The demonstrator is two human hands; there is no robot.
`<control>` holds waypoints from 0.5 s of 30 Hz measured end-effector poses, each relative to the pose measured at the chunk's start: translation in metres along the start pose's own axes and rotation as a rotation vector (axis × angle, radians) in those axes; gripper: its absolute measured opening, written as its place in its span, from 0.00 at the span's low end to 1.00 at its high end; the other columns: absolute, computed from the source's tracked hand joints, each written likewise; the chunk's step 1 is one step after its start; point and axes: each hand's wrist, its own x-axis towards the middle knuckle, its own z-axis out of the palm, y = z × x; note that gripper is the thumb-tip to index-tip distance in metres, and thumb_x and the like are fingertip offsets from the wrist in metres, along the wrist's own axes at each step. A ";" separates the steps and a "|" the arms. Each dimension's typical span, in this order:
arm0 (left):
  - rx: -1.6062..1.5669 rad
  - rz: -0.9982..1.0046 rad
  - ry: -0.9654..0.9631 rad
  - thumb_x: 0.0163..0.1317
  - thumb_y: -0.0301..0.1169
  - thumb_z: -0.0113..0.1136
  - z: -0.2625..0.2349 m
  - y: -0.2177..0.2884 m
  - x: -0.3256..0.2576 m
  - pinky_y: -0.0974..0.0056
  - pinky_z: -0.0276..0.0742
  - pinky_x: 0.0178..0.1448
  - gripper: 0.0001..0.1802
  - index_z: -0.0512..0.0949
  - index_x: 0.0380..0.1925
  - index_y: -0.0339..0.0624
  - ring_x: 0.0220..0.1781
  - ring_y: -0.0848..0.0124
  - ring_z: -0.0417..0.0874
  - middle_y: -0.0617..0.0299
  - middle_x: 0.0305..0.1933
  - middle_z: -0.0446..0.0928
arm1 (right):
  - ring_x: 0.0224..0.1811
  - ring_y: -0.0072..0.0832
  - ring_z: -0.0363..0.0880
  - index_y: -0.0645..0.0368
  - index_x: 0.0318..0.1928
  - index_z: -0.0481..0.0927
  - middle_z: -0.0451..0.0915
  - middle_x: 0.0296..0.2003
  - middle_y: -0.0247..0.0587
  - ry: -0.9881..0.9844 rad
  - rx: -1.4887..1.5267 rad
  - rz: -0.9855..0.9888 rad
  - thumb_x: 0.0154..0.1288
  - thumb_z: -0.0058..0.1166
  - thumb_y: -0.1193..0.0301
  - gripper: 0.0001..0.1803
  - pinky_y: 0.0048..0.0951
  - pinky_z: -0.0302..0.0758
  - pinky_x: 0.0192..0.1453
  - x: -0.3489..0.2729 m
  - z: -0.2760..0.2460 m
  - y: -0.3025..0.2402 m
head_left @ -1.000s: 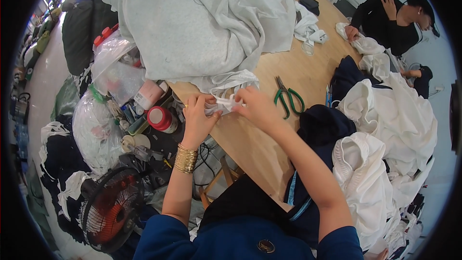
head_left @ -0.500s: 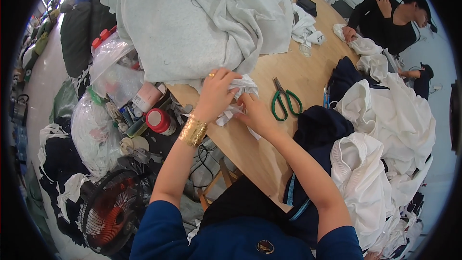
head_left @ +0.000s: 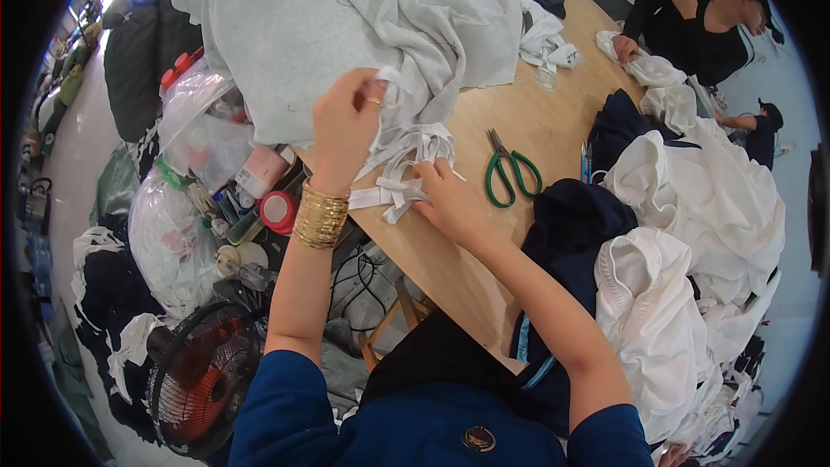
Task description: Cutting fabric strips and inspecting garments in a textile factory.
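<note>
A tangle of white fabric strips (head_left: 425, 140) lies near the table's left edge. My left hand (head_left: 347, 125), with gold bangles at the wrist, is raised above the tangle, its fingers closed on the upper end of a strip that runs down to the rest. My right hand (head_left: 445, 199) rests lower on the table, thumb and fingers pinching the strips where they cross. Just right of it lie green-handled scissors (head_left: 510, 175), slightly spread. Beyond my hands, a large light-grey cloth (head_left: 303, 52) drapes over the table.
The wooden table (head_left: 484, 112) narrows toward me. White garments (head_left: 644, 311) and dark navy cloth (head_left: 575, 225) are heaped along the right. On the left stand a red-lidded bottle (head_left: 278, 212), plastic bags (head_left: 173, 242) and a fan (head_left: 199, 380). A co-worker (head_left: 692, 26) sits at the far right.
My left hand has lifted up and left, drawing a white strip out of the bundle. My right hand has stayed low by the strips, which now show more spread out.
</note>
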 end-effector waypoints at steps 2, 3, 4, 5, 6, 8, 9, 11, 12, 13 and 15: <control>-0.024 -0.014 0.078 0.58 0.29 0.56 -0.012 0.006 -0.001 0.69 0.68 0.28 0.08 0.77 0.34 0.37 0.22 0.74 0.71 0.59 0.22 0.74 | 0.39 0.48 0.75 0.59 0.43 0.65 0.68 0.43 0.49 -0.089 -0.113 -0.089 0.52 0.57 0.72 0.19 0.43 0.73 0.39 0.003 -0.003 -0.002; -0.053 -0.028 0.153 0.59 0.29 0.55 -0.016 0.009 -0.003 0.71 0.66 0.26 0.08 0.77 0.35 0.37 0.21 0.77 0.68 0.61 0.21 0.73 | 0.39 0.48 0.75 0.59 0.43 0.65 0.68 0.43 0.49 -0.087 -0.115 -0.087 0.52 0.57 0.72 0.19 0.43 0.73 0.39 0.006 -0.002 0.000; -0.068 -0.031 0.195 0.60 0.29 0.54 -0.021 0.012 -0.006 0.74 0.63 0.25 0.08 0.77 0.36 0.37 0.21 0.82 0.66 0.66 0.21 0.73 | 0.38 0.48 0.76 0.59 0.42 0.67 0.70 0.40 0.49 -0.115 -0.148 -0.061 0.52 0.57 0.71 0.18 0.43 0.73 0.39 0.008 0.001 0.005; -0.066 -0.028 0.196 0.60 0.29 0.54 -0.026 0.013 -0.010 0.74 0.63 0.25 0.08 0.77 0.36 0.37 0.21 0.82 0.66 0.66 0.21 0.73 | 0.38 0.48 0.76 0.59 0.41 0.70 0.73 0.38 0.49 -0.143 -0.176 -0.039 0.51 0.57 0.70 0.17 0.43 0.73 0.39 0.012 0.003 0.008; -0.177 -0.067 0.193 0.60 0.29 0.53 -0.030 0.014 -0.013 0.75 0.62 0.25 0.09 0.78 0.36 0.36 0.21 0.83 0.65 0.68 0.22 0.73 | 0.38 0.48 0.76 0.59 0.41 0.70 0.73 0.38 0.49 -0.140 -0.176 -0.040 0.51 0.57 0.70 0.17 0.43 0.73 0.39 0.017 0.003 0.012; -0.284 -0.102 0.191 0.61 0.29 0.53 -0.040 0.012 -0.021 0.76 0.61 0.24 0.09 0.78 0.37 0.36 0.21 0.84 0.65 0.69 0.22 0.73 | 0.35 0.47 0.77 0.62 0.34 0.74 0.77 0.29 0.50 -0.322 -0.213 -0.135 0.50 0.57 0.70 0.11 0.40 0.74 0.38 0.026 -0.001 0.019; -0.242 -0.129 0.161 0.61 0.28 0.52 -0.043 0.006 -0.026 0.76 0.59 0.24 0.09 0.78 0.37 0.36 0.21 0.85 0.64 0.71 0.22 0.73 | 0.35 0.47 0.77 0.62 0.34 0.74 0.77 0.29 0.50 -0.320 -0.213 -0.137 0.50 0.57 0.70 0.11 0.40 0.74 0.38 0.029 -0.011 0.014; -0.219 -0.150 0.126 0.61 0.28 0.52 -0.042 -0.007 -0.037 0.77 0.58 0.24 0.10 0.78 0.38 0.35 0.20 0.86 0.63 0.72 0.22 0.73 | 0.26 0.36 0.78 0.64 0.25 0.75 0.78 0.22 0.45 -0.340 0.081 -0.098 0.50 0.57 0.70 0.09 0.32 0.74 0.29 0.032 -0.046 0.005; -0.145 -0.215 0.086 0.61 0.28 0.53 -0.047 -0.011 -0.044 0.77 0.60 0.25 0.10 0.78 0.38 0.36 0.21 0.86 0.65 0.71 0.23 0.74 | 0.26 0.36 0.78 0.64 0.25 0.75 0.78 0.22 0.45 -0.333 0.082 -0.106 0.50 0.57 0.70 0.09 0.32 0.74 0.29 0.035 -0.064 -0.009; -0.092 -0.281 0.037 0.60 0.28 0.53 -0.040 -0.018 -0.051 0.77 0.62 0.25 0.10 0.79 0.38 0.36 0.22 0.85 0.67 0.70 0.23 0.75 | 0.21 0.30 0.76 0.64 0.25 0.74 0.77 0.20 0.42 -0.396 0.251 0.040 0.51 0.57 0.69 0.10 0.28 0.71 0.25 0.035 -0.084 -0.017; -0.138 -0.288 -0.006 0.60 0.27 0.53 -0.031 -0.027 -0.067 0.77 0.64 0.27 0.09 0.78 0.37 0.36 0.23 0.84 0.70 0.68 0.24 0.77 | 0.17 0.23 0.74 0.64 0.25 0.74 0.76 0.19 0.39 -0.451 0.431 0.169 0.52 0.57 0.69 0.10 0.25 0.69 0.21 0.038 -0.103 -0.035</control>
